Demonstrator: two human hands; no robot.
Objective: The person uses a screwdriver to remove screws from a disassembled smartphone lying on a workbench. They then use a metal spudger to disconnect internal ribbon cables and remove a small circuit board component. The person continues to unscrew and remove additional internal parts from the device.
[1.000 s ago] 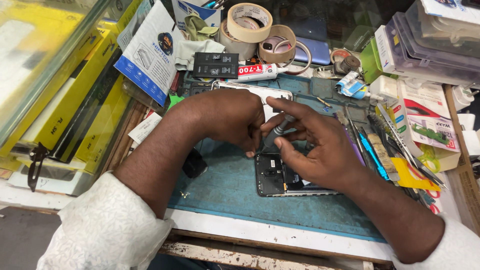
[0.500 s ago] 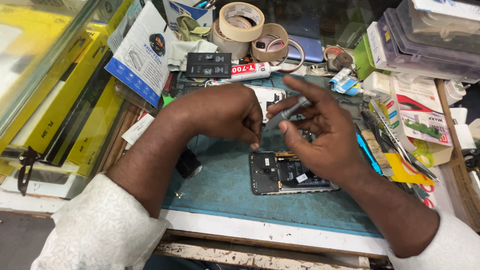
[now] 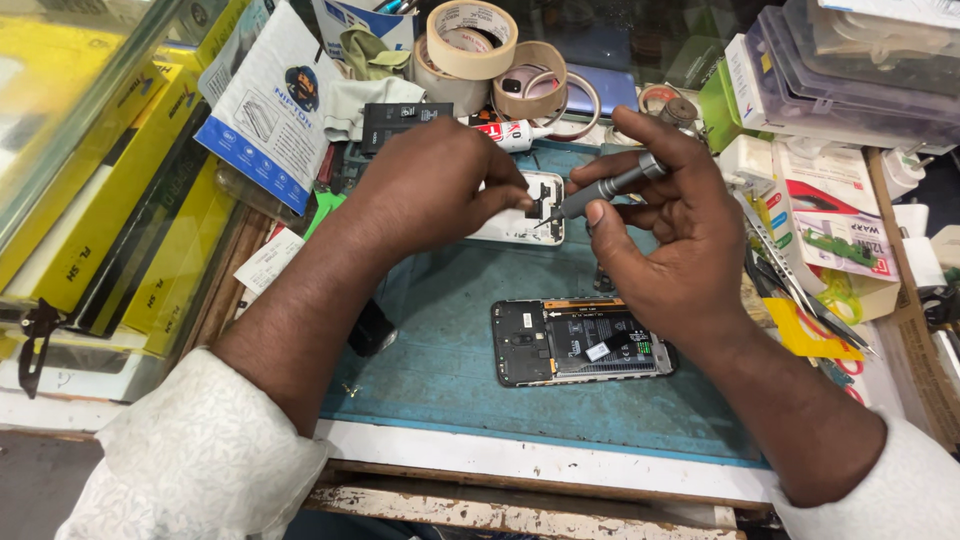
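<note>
Both hands have lifted away from the opened phone (image 3: 583, 340) since the earlier frames and now meet above the white back cover (image 3: 520, 215) at the far side of the blue work mat (image 3: 450, 350). The right hand (image 3: 665, 230) grips a slim grey screwdriver (image 3: 600, 190), fingers curled around its shaft and the index finger resting on its cap, the tip pointing left and down. The left hand (image 3: 430, 185) is closed in a pinch, thumb and fingertips pressed together on something too small to make out, right at the screwdriver's tip. The opened phone lies flat on the mat, near the person, untouched, its dark insides facing up. Tape rolls (image 3: 470, 40) stand at the back; tweezers (image 3: 800, 295) lie to the right
</note>
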